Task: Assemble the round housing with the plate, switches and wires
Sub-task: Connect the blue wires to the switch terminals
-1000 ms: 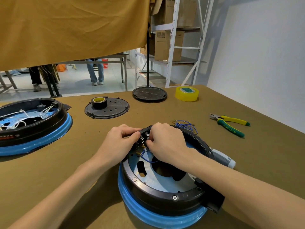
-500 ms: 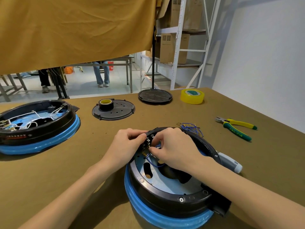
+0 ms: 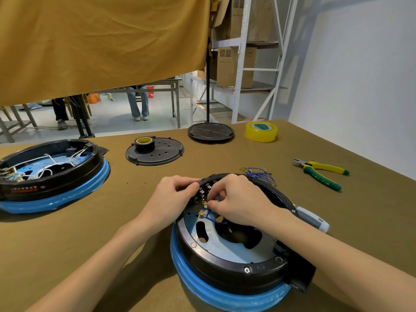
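Fingertips of both hands are largely hidden where they meet at the far rim of the round housing (image 3: 227, 264), so the exact contact is hard to read. The left hand (image 3: 171, 199) curls its fingers round the black switch block (image 3: 203, 184) on that rim and grips it. The right hand (image 3: 238, 199), just beside the left and touching the same block, pinches a thin blue wire (image 3: 213, 218) between thumb and forefinger; the wire loops down under the palm, and its end at the brass terminals (image 3: 202, 202) is too small to make out. The right forearm covers the housing's right side.

The housing sits directly under and nearer than both hands, black with a blue band round its base. Inside it lies a pale metal plate (image 3: 225, 248) with a large round hole, partly hidden by the right wrist, and a slot.

Just beyond the right hand's knuckles lies a bundle of loose blue wires (image 3: 261, 174). To the right of the right wrist a white-and-grey tool handle (image 3: 313, 219) pokes out from behind the housing, its working end hidden. Farther right lie yellow-green pliers (image 3: 322, 172). Well beyond the hands are a black perforated disc (image 3: 166, 154) carrying a roll of black tape (image 3: 144, 144), another black disc (image 3: 210, 131) and a yellow tape roll (image 3: 261, 131). Far left of the left hand stands a second housing (image 3: 51, 176) with white wires inside, cut off by the frame edge.
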`<state>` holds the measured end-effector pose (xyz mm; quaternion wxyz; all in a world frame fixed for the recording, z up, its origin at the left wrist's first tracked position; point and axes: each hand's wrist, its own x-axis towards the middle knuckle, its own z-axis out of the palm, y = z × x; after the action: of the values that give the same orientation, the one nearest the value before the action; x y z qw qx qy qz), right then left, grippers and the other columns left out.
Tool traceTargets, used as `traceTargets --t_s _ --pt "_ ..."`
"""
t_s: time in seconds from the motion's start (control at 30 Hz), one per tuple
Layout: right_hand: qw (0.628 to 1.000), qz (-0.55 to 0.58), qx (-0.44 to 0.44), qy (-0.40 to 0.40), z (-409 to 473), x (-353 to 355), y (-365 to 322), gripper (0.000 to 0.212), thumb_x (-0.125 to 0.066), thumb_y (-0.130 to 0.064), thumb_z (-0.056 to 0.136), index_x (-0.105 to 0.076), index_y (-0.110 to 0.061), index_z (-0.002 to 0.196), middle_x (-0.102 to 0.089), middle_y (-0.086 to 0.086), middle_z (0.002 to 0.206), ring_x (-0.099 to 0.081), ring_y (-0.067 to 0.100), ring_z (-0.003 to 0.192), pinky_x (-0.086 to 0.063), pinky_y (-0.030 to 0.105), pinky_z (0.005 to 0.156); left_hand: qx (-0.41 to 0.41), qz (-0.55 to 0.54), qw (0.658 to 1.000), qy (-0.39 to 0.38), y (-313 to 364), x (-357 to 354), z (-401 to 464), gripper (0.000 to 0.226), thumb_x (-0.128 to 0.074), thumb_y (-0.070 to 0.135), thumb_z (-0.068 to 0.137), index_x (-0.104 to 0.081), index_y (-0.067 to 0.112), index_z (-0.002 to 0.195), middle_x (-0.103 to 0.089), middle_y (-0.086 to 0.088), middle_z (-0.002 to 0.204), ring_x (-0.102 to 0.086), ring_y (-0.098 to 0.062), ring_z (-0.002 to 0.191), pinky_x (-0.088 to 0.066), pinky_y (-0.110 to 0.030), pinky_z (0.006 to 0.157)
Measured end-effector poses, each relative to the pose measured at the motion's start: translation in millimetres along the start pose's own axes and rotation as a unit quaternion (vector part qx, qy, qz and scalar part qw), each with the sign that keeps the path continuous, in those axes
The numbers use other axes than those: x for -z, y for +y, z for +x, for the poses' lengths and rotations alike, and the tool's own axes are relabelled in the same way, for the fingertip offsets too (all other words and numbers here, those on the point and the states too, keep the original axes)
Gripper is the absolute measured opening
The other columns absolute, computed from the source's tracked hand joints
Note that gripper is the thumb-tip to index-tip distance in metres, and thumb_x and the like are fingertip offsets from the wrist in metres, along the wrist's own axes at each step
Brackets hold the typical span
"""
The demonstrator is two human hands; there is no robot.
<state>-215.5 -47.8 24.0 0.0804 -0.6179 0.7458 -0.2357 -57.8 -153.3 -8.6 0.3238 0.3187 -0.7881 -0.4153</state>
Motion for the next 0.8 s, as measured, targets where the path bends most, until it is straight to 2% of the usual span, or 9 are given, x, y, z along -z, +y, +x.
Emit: traceTargets --t_s 0.1,0.17,0.27,0.4,0.6,0.7,0.8 --pt "1.0 0.005 0.011 -0.009 0.3 0.3 1.5 0.01 -0.07 -0.029 0.088 -0.076 -0.035 0.083 -0.051 -0.018 0.054 -0.049 0.003 0.058 -0.034 0.023 0.052 -0.002 0.013 1.0 0.003 0.4 1.3 -0.4 0.024 -0.06 0.027 0.102 -0.074 0.026 0.122 -0.072 0.011 0.11 -0.067 -0.003 0.101 -0.054 -0.018 0.081" --pt "1.0 -0.005 0.024 -0.014 0.2 -1.8 2.5 0.009 -0.067 -0.029 0.09 -0.075 -0.033 0.088 -0.052 -0.018 0.059 -0.05 0.005 0.064 -0.037 0.024 0.057 -0.005 0.019 1.0 0.011 0.3 1.6 -2.0 0.023 -0.061 0.029 0.102 -0.076 0.027 0.119 -0.074 0.015 0.104 -0.068 0.001 0.098 -0.055 -0.016 0.079" --pt "0.999 -0.031 0.04 -0.004 0.8 -5.6 1.6 0.008 -0.066 -0.039 0.091 -0.072 -0.033 0.089 -0.056 -0.016 0.068 -0.051 0.012 0.076 -0.041 0.027 0.064 -0.008 0.021 0.999 0.022 0.4 0.9 -2.8 0.022 -0.062 0.029 0.101 -0.077 0.027 0.117 -0.075 0.016 0.102 -0.068 0.0 0.098 -0.057 -0.019 0.083" --pt "0.998 -0.052 0.036 0.012 5.1 -7.9 -2.4 0.018 -0.07 -0.048 0.086 -0.07 -0.031 0.08 -0.066 -0.011 0.078 -0.053 0.012 0.076 -0.043 0.028 0.064 -0.004 0.037 0.999 0.034 1.2 1.2 -4.0 0.024 -0.062 0.031 0.101 -0.077 0.027 0.118 -0.072 0.011 0.107 -0.066 -0.007 0.103 -0.057 -0.028 0.088" --pt "0.999 -0.027 0.044 0.013 2.5 -2.6 2.8 0.016 -0.071 -0.046 0.088 -0.073 -0.033 0.08 -0.057 -0.016 0.065 -0.053 0.006 0.066 -0.04 0.026 0.057 -0.011 0.084 0.996 0.035 1.5 4.6 -3.0 0.021 -0.062 0.035 0.1 -0.076 0.031 0.116 -0.066 0.011 0.101 -0.061 -0.004 0.098 -0.045 -0.014 0.073" --pt "0.998 -0.03 0.05 0.022 2.2 -3.1 2.3 0.016 -0.07 -0.046 0.09 -0.077 -0.032 0.085 -0.056 -0.016 0.065 -0.052 0.007 0.068 -0.045 0.027 0.061 -0.015 0.086 0.996 0.036 0.5 4.1 -2.2 0.023 -0.062 0.035 0.1 -0.076 0.03 0.118 -0.065 0.013 0.101 -0.061 -0.003 0.097 -0.044 -0.012 0.072" --pt "0.997 -0.043 0.051 0.037 3.1 -6.3 0.3 0.017 -0.069 -0.045 0.09 -0.077 -0.031 0.087 -0.057 -0.015 0.065 -0.055 0.01 0.069 -0.044 0.026 0.061 -0.014 0.08 0.996 0.034 -0.6 3.1 -2.0 0.024 -0.062 0.035 0.1 -0.075 0.029 0.119 -0.065 0.012 0.101 -0.062 -0.005 0.097 -0.046 -0.015 0.074"
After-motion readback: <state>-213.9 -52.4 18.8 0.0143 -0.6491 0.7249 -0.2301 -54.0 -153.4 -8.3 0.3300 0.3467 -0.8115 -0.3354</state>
